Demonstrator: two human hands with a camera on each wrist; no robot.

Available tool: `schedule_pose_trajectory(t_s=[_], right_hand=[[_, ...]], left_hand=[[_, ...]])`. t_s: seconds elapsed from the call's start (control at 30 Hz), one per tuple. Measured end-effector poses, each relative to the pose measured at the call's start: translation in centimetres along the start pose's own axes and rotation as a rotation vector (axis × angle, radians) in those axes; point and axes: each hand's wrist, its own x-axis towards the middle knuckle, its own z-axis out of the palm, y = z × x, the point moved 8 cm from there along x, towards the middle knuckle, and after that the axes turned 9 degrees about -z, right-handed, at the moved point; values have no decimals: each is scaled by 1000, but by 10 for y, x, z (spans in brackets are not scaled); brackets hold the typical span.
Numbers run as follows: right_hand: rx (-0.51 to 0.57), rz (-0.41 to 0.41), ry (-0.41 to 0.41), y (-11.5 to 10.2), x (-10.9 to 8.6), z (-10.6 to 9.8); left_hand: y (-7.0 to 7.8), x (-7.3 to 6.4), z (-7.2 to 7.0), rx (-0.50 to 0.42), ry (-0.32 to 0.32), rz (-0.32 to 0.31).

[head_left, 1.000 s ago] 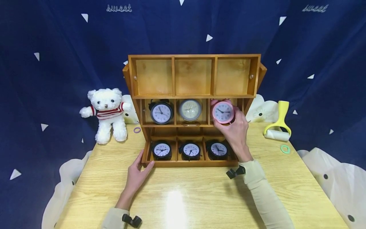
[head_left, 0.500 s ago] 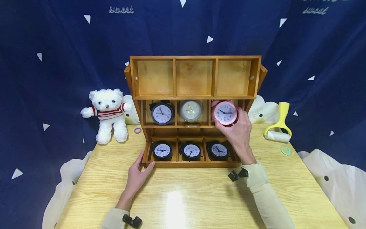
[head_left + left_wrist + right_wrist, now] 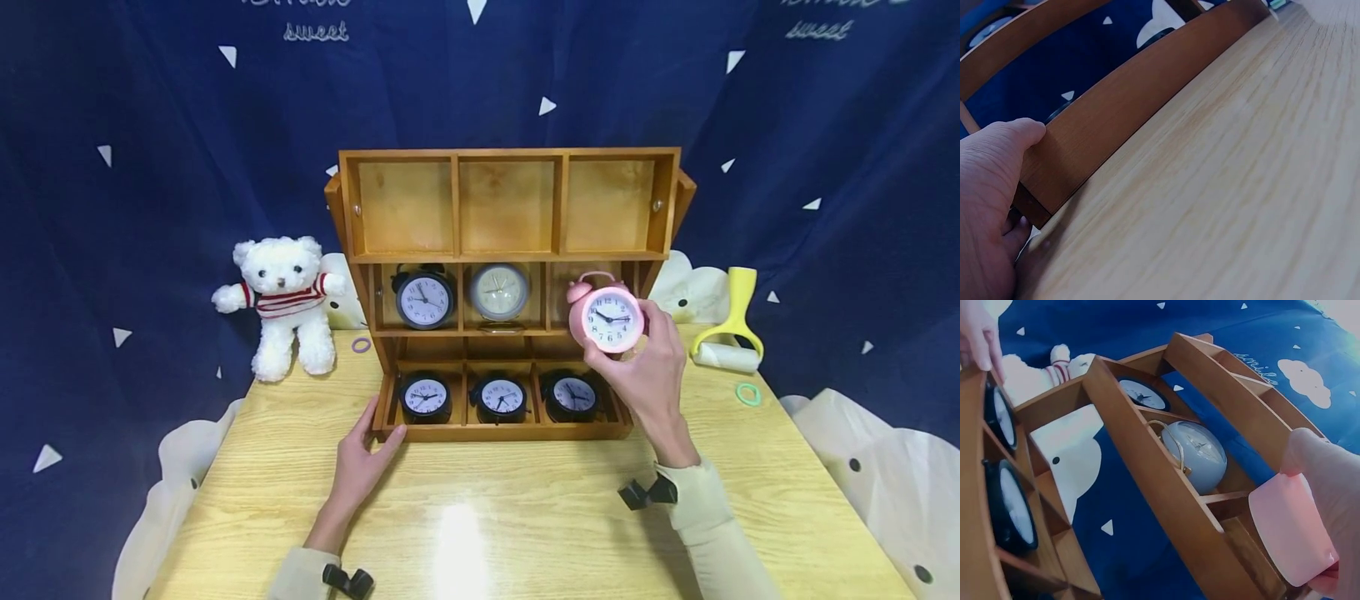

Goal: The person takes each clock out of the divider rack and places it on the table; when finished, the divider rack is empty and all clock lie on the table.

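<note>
My right hand (image 3: 654, 375) grips a pink twin-bell alarm clock (image 3: 611, 323) in front of the right end of the middle tier. Thumb and fingers clasp its round body, and its dial faces me. In the right wrist view the pink clock's casing (image 3: 1291, 528) stands out before the compartment. My left hand (image 3: 358, 462) holds the lower left corner of the tiered wooden shelf (image 3: 510, 433). The left wrist view has the thumb (image 3: 1029, 131) over the front board and fingers round its end. Beside the pink clock sit a grey clock (image 3: 499, 292) and a black clock (image 3: 424, 300).
Three black alarm clocks, one being the middle clock (image 3: 501, 398), occupy the bottom tier. The top tier (image 3: 510, 204) has three compartments. A white teddy bear (image 3: 283, 304) sits left; a yellow lint roller (image 3: 731, 333) and green ring (image 3: 747, 394) lie right. A purple ring (image 3: 362, 344) is near the bear.
My right hand has drawn the pink clock out of the middle tier's right compartment, toward me and to the right, and its handle now shows. My left hand has stayed at the shelf corner.
</note>
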Motion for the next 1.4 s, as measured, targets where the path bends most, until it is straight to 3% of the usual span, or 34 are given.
schedule_pose_trajectory(t_s=[0.17, 0.4, 0.63, 0.8, 1.0, 1.4], right_hand=[[-30, -23, 5, 1, -18, -16], [-55, 10, 38, 13, -44, -42], [-117, 76, 78, 41, -65, -74], [-169, 142, 62, 69, -74, -84], [-163, 263, -17, 113, -79, -71], [-113, 444, -209, 201, -85, -4]], left_hand=[[-1, -1, 0, 6, 8, 0], [0, -1, -1, -11, 12, 4], [1, -1, 0, 10, 13, 4], [2, -2, 0, 17, 13, -3], [4, -1, 0, 18, 5, -11], [2, 0, 0, 21, -9, -35]])
